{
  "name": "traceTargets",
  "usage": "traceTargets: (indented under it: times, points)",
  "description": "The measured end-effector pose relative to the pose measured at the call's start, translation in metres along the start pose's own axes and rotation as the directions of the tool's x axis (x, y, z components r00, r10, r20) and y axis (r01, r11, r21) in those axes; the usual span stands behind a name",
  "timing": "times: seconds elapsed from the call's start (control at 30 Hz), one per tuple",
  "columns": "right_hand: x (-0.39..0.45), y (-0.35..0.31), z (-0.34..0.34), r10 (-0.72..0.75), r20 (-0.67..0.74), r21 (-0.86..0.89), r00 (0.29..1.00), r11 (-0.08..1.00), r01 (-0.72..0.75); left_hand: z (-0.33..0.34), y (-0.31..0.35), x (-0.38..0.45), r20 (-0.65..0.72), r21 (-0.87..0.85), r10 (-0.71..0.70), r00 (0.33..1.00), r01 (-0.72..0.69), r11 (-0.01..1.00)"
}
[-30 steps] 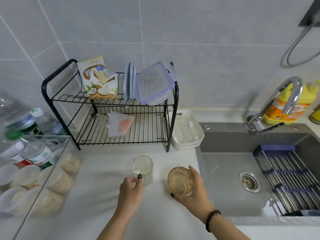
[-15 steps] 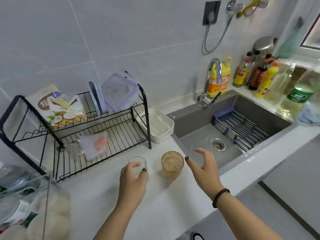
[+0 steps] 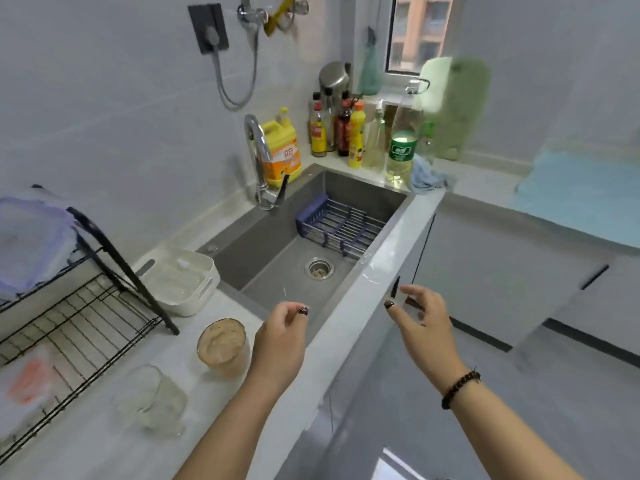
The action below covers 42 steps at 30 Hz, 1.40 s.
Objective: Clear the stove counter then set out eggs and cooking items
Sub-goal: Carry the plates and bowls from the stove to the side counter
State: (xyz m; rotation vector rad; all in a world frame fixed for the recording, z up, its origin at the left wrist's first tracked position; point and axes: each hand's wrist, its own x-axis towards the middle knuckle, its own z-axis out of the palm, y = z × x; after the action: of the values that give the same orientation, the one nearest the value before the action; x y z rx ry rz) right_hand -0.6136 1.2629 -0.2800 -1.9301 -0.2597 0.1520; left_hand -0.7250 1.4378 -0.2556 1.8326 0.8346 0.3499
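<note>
Clearing step: amber ribbed glass (image 3: pixel 222 344) and clear tumbler (image 3: pixel 149 398) parked on white worktop (image 3: pixel 104 441); left hand (image 3: pixel 281 341) and right hand (image 3: pixel 420 322) empty, fingers loosely spread; next, probably a reach toward further stove-side items.

We note a grey sink (image 3: pixel 277 237) holding a blue-framed wire rack (image 3: pixel 341 225). The amber glass (image 3: pixel 223 348) carries a mottled brown pattern; the clear glass (image 3: pixel 150 400) is colourless. The dish rack (image 3: pixel 86 306) is black, the tray (image 3: pixel 181 280) white. We record a yellow-and-orange detergent jug (image 3: pixel 282 150) and a dark beaded bracelet (image 3: pixel 460 388).
</note>
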Motion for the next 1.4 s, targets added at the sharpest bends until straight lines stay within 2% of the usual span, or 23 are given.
traceTargets:
  times: [0.1, 0.3, 0.47, 0.7, 0.93, 1.13, 1.3, 1.4]
  points:
    - [0.017, 0.016, -0.053, 0.035, -0.083, 0.012, 0.996, 0.999, -0.035, 0.057, 0.033, 0.008, 0.041, 0.061, 0.095, 0.995, -0.097, 0.993]
    - [0.056, 0.053, -0.181, 0.086, -0.234, 0.009, 0.968, 0.996, -0.087, 0.198, 0.101, 0.013, 0.232, 0.025, 0.177, 0.957, -0.187, 0.982]
    - [0.077, 0.086, -0.279, 0.164, -0.324, 0.045, 0.932, 0.986, -0.158, 0.304, 0.146, 0.007, 0.319, -0.026, 0.201, 0.926, -0.204, 0.979]
    - [0.08, 0.123, -0.396, 0.249, -0.477, 0.115, 0.843, 0.968, -0.221, 0.428, 0.203, -0.02, 0.494, -0.073, 0.231, 0.838, -0.224, 0.972]
    - [0.073, 0.163, -0.482, 0.376, -0.578, 0.183, 0.724, 0.924, -0.335, 0.539, 0.253, -0.047, 0.672, -0.077, 0.245, 0.699, -0.263, 0.962]
    - [0.083, 0.201, -0.54, 0.481, -0.616, 0.249, 0.624, 0.87, -0.425, 0.637, 0.276, -0.053, 0.76, -0.12, 0.26, 0.596, -0.263, 0.957]
    - [0.127, 0.232, -0.61, 0.523, -0.682, 0.315, 0.511, 0.841, -0.44, 0.731, 0.314, -0.044, 0.836, -0.127, 0.258, 0.484, -0.287, 0.949]
    - [0.159, 0.244, -0.652, 0.528, -0.709, 0.342, 0.468, 0.837, -0.426, 0.786, 0.347, -0.035, 0.864, -0.121, 0.245, 0.439, -0.292, 0.949]
